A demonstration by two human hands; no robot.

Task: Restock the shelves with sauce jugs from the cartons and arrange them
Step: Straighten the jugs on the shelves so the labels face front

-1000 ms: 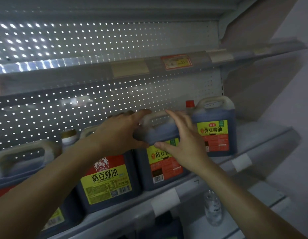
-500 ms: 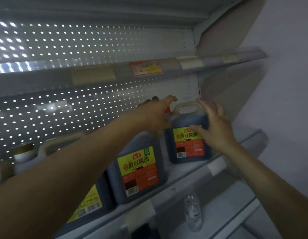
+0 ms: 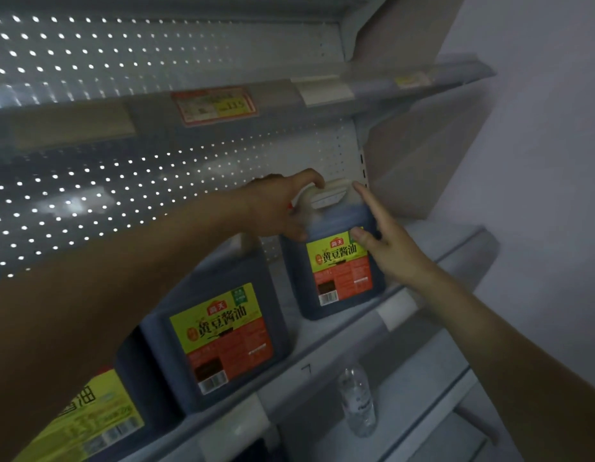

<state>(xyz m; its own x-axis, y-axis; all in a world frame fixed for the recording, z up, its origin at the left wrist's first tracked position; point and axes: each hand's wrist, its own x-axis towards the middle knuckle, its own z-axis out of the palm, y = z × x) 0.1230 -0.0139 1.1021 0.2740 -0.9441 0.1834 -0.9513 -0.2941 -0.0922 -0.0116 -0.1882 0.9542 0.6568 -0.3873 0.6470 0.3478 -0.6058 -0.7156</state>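
- Where the view starts at its bottom edge, we see a clear plastic bottle (image 3: 357,400) standing upright on the lower shelf (image 3: 419,391), below the jugs and well apart from both hands.
- Nearest to us on the middle shelf (image 3: 326,353), at the lower left, a yellow-labelled jug (image 3: 86,418) is cut off by the edge and partly hidden behind our left forearm.
- Just beside it to the right stands a second sauce jug (image 3: 219,331), upright, its yellow and red label facing us; its top is hidden behind our left arm.
- Farther along, near the right end of that shelf, the rightmost sauce jug (image 3: 339,271) stands upright, a small gap apart from the second one.
- Our left hand (image 3: 279,208) grips this far jug at its top left, one finger curled over the pale handle (image 3: 329,195) and the thumb against the shoulder below.
- Our right hand (image 3: 389,248) lies flat against the jug's right front, fingers straight and close together, fingertips reaching the handle's right end, thumb on the label's upper edge.
- Behind everything we see the perforated back panel (image 3: 122,181), and above it the upper shelf (image 3: 372,85) edge carrying a red-framed price tag (image 3: 214,105), too blurred to read.
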